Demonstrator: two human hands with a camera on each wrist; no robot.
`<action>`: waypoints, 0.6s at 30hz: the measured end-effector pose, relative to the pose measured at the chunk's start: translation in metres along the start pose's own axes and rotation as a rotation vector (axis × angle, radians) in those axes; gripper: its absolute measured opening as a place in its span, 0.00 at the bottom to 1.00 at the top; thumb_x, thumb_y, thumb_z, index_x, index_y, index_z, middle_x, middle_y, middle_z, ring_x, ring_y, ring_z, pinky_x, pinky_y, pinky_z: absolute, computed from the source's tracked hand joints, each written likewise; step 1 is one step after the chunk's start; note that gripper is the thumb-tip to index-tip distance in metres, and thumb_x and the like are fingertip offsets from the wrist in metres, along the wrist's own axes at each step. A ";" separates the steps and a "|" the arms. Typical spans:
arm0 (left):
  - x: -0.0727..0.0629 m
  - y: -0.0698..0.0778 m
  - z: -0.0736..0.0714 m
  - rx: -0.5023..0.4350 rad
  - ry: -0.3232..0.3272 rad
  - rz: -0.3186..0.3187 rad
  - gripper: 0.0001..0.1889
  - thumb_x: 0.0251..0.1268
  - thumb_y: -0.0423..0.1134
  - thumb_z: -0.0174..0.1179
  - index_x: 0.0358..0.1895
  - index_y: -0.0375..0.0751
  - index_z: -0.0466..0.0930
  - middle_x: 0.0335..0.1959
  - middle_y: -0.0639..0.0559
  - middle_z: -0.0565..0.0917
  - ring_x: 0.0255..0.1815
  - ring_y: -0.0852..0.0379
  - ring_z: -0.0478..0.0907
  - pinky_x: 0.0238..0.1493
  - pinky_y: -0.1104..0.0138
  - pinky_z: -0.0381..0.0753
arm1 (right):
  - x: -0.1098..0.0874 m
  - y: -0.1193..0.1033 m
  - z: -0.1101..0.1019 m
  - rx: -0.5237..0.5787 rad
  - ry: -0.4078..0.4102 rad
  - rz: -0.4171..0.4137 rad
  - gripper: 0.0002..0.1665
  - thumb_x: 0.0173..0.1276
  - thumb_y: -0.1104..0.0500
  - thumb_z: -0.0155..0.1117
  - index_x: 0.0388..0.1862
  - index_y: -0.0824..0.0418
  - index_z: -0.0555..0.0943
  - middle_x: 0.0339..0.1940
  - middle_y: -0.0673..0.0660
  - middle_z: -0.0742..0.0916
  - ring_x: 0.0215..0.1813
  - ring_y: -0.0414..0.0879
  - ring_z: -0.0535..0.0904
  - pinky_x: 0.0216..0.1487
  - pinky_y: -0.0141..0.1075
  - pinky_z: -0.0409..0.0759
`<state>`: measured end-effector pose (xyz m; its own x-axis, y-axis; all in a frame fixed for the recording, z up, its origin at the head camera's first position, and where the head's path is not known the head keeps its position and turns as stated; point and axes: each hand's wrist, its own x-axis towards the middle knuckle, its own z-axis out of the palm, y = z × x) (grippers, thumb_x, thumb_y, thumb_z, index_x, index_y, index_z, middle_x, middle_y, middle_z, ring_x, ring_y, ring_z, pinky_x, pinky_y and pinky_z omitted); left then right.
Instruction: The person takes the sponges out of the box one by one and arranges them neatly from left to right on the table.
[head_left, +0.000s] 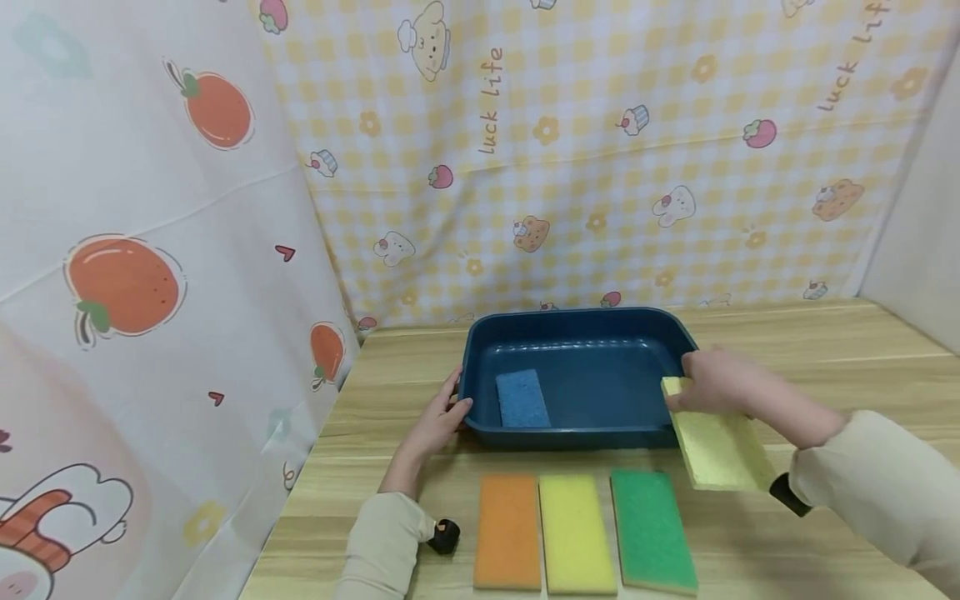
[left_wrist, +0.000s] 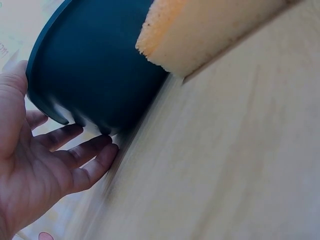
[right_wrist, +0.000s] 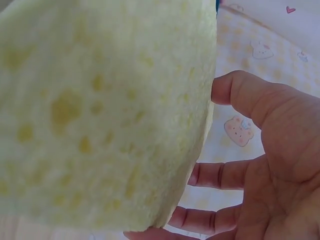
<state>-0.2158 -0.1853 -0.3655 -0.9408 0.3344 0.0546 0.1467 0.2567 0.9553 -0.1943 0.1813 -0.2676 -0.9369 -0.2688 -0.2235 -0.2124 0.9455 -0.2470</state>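
My right hand (head_left: 712, 382) pinches a pale yellow sponge (head_left: 723, 450) by its upper edge, tilted at the right end of a dark blue rectangular pan (head_left: 573, 437). In the right wrist view the sponge's pitted face (right_wrist: 110, 110) fills the left side, thumb and fingers along its edge. My left hand (head_left: 432, 425) holds the pan's left end, thumb at the rim. Seen from the left wrist, the fingertips (left_wrist: 107, 150) reach under the pan's edge, low by the table. A blue sponge (head_left: 522, 400) lies inside the pan, toward its left.
In front of the pan, an orange sponge (head_left: 508, 533), a yellow sponge (head_left: 577, 533) and a green sponge (head_left: 654, 529) lie side by side on the wood-grain table (head_left: 847, 333). A checked, patterned curtain (head_left: 585, 183) hangs behind the table; a white printed cloth (head_left: 172, 333) hangs at left.
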 end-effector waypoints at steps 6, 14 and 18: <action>0.011 -0.025 -0.003 -0.002 0.031 -0.004 0.30 0.70 0.35 0.43 0.71 0.41 0.41 0.65 0.32 0.56 0.57 0.36 0.66 0.50 0.50 0.73 | -0.009 0.002 0.009 -0.073 0.027 -0.031 0.36 0.52 0.41 0.64 0.40 0.74 0.73 0.29 0.61 0.80 0.28 0.51 0.74 0.22 0.39 0.73; 0.005 -0.017 -0.003 0.003 0.040 -0.029 0.30 0.69 0.34 0.42 0.71 0.40 0.41 0.65 0.31 0.55 0.57 0.36 0.65 0.50 0.50 0.72 | -0.020 0.005 0.021 -0.137 0.066 -0.061 0.39 0.50 0.41 0.65 0.45 0.75 0.73 0.33 0.61 0.82 0.39 0.61 0.75 0.32 0.47 0.75; 0.000 -0.005 -0.002 0.004 0.033 -0.031 0.30 0.69 0.32 0.41 0.71 0.37 0.40 0.64 0.29 0.55 0.57 0.35 0.65 0.51 0.47 0.70 | -0.025 0.009 0.033 -0.135 0.068 -0.063 0.41 0.50 0.42 0.66 0.47 0.76 0.73 0.36 0.62 0.82 0.41 0.63 0.75 0.33 0.49 0.75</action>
<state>-0.2166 -0.1883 -0.3698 -0.9546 0.2959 0.0342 0.1180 0.2702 0.9555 -0.1635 0.1902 -0.2951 -0.9361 -0.3199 -0.1462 -0.3027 0.9444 -0.1285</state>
